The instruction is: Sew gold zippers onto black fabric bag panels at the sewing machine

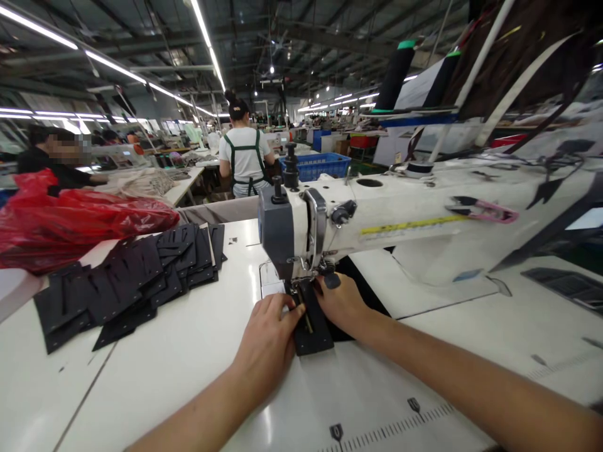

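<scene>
A flat black piece (315,342) with a narrow brass-coloured strip along its slot lies under the needle area of a white sewing machine (400,207). My left hand (268,329) is at its left edge, thumb and fingertips closed together on it just in front of the presser foot. On the other side, my right hand (343,302) curls its fingers against the right edge of the piece, close to the foot. The machine head partly hides those fingertips. Beneath my right wrist a larger black sheet (377,302) lies on the table.
Overlapping black slotted pieces (117,276) lie at left, near a red plastic bag (89,216). Pink-handled thread snips (494,211) rest on the machine arm. Black thread cones (396,75) stand above right. A blue crate (320,164) and a person in an apron (245,154) are beyond.
</scene>
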The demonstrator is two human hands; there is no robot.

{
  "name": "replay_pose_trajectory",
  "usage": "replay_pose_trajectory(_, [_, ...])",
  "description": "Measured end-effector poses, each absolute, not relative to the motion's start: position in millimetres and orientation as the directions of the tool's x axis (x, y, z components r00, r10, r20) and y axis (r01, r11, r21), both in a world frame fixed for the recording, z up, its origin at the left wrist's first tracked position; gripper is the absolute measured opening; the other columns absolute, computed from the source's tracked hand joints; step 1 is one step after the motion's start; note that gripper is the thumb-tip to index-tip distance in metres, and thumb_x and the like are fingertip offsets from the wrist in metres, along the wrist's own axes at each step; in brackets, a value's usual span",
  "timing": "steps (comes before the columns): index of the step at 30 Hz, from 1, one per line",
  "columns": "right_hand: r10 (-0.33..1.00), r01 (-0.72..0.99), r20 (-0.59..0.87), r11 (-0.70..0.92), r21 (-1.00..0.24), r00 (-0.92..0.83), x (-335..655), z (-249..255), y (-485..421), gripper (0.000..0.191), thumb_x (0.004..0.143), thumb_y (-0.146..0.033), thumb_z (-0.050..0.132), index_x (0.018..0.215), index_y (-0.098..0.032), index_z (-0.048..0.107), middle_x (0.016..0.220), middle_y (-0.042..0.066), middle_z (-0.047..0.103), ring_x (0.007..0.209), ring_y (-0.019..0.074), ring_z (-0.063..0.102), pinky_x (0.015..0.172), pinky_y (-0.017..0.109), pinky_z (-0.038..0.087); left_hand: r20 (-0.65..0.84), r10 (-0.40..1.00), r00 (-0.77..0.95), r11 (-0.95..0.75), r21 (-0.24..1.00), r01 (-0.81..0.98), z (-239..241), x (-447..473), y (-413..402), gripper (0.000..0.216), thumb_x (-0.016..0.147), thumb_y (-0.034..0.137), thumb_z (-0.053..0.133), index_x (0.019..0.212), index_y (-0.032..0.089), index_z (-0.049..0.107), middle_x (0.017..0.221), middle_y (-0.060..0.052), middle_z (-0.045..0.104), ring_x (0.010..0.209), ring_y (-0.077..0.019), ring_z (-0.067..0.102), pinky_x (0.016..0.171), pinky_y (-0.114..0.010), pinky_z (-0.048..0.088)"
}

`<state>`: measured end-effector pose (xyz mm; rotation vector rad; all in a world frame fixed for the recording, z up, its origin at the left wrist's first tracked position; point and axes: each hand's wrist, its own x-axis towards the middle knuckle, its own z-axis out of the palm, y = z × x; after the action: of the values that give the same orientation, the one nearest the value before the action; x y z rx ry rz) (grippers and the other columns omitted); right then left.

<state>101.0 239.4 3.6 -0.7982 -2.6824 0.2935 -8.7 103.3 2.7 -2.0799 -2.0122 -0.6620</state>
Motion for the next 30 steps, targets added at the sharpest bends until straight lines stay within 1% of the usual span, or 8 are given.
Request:
replay_pose_trajectory(2, [0.420, 0.332, 0.324, 0.897, -0.293, -0.848, 121.4, 4.7, 221.9, 0.020, 0.083, -0.014, 0.046, 0.089, -0.014, 0.064, 0.097, 0.010, 0.064, 0.096, 0.0199, 0.058, 0.084, 0.030, 0.045, 0.471, 0.882, -0.021, -0.075, 0.185, 0.980, 0.2, -8.9, 97.3, 0.040, 0.073, 0.002, 0.044, 0.109, 0.013, 0.057, 0.108, -0.013, 0.058, 0.097, -0.0232, 0.057, 0.081, -0.043, 0.051])
replay_pose_trajectory(3, [0.284, 0.175, 0.398, 0.941, -0.289, -0.872, 131.7, 3.7, 212.7, 0.022, 0.082, -0.013, 0.046, 0.094, -0.013, 0.064, 0.103, 0.011, 0.063, 0.101, 0.0202, 0.055, 0.089, 0.032, 0.044, 0.486, 0.874, 0.001, -0.100, 0.178, 0.979, -0.9, -9.0, 94.8, 0.038, 0.074, 0.003, 0.043, 0.107, 0.013, 0.058, 0.109, -0.013, 0.060, 0.097, -0.0227, 0.059, 0.082, -0.042, 0.052])
replay_pose_trajectory(5, [0.128, -0.013, 0.508, 0.964, -0.266, -0.852, 148.3, -0.5, 196.9, 0.026, 0.084, -0.011, 0.043, 0.101, -0.012, 0.062, 0.106, 0.011, 0.063, 0.105, 0.0206, 0.053, 0.094, 0.035, 0.043, 0.494, 0.866, 0.072, -0.168, 0.154, 0.974, -2.3, -9.2, 91.7, 0.033, 0.077, 0.004, 0.043, 0.102, 0.014, 0.060, 0.106, -0.011, 0.064, 0.096, -0.0214, 0.062, 0.083, -0.040, 0.053])
replay_pose_trajectory(6, [0.092, -0.059, 0.546, 0.966, -0.253, -0.833, 153.6, -3.0, 191.3, 0.028, 0.085, -0.010, 0.041, 0.103, -0.010, 0.062, 0.104, 0.012, 0.063, 0.104, 0.0209, 0.054, 0.093, 0.036, 0.043, 0.498, 0.861, 0.099, -0.191, 0.137, 0.972, -2.2, -9.0, 91.2, 0.031, 0.078, 0.004, 0.043, 0.101, 0.014, 0.061, 0.105, -0.010, 0.065, 0.095, -0.0209, 0.062, 0.084, -0.040, 0.053])
replay_pose_trajectory(14, [0.107, -0.069, 0.647, 0.968, -0.240, -0.755, 149.0, -9.0, 189.9, 0.030, 0.089, -0.011, 0.036, 0.097, -0.010, 0.065, 0.087, 0.008, 0.067, 0.088, 0.0196, 0.061, 0.083, 0.031, 0.051, 0.513, 0.833, 0.205, -0.233, -0.011, 0.972, 6.0, -6.7, 95.2, 0.029, 0.083, 0.005, 0.039, 0.098, 0.014, 0.062, 0.101, -0.011, 0.066, 0.092, -0.0196, 0.064, 0.083, -0.037, 0.053])
replay_pose_trajectory(21, [0.101, -0.080, 0.656, 0.967, -0.240, -0.748, 144.3, -11.0, 199.2, 0.032, 0.091, -0.013, 0.034, 0.093, -0.010, 0.066, 0.086, 0.008, 0.068, 0.084, 0.0192, 0.061, 0.081, 0.029, 0.051, 0.517, 0.829, 0.213, -0.210, -0.064, 0.975, 4.7, -11.0, 101.6, 0.029, 0.089, 0.009, 0.034, 0.095, 0.013, 0.062, 0.097, -0.011, 0.066, 0.087, -0.0202, 0.064, 0.078, -0.037, 0.056])
replay_pose_trajectory(26, [0.089, -0.095, 0.635, 0.963, -0.251, -0.768, 136.0, -11.2, 207.9, 0.032, 0.090, -0.011, 0.034, 0.092, -0.010, 0.066, 0.084, 0.009, 0.067, 0.083, 0.0195, 0.061, 0.080, 0.029, 0.051, 0.528, 0.819, 0.225, -0.223, -0.068, 0.973, 6.2, -15.8, 109.5, 0.028, 0.092, 0.013, 0.032, 0.095, 0.013, 0.060, 0.093, -0.010, 0.065, 0.086, -0.0201, 0.063, 0.076, -0.035, 0.056])
replay_pose_trajectory(30, [0.068, -0.110, 0.641, 0.966, -0.233, -0.765, 127.6, -9.3, 214.1, 0.032, 0.089, -0.009, 0.034, 0.093, -0.010, 0.066, 0.087, 0.008, 0.068, 0.085, 0.0187, 0.060, 0.083, 0.027, 0.050, 0.530, 0.823, 0.204, -0.227, -0.022, 0.974, 6.6, -19.8, 116.0, 0.028, 0.092, 0.015, 0.031, 0.091, 0.014, 0.058, 0.083, -0.009, 0.062, 0.077, -0.0191, 0.062, 0.068, -0.032, 0.056])
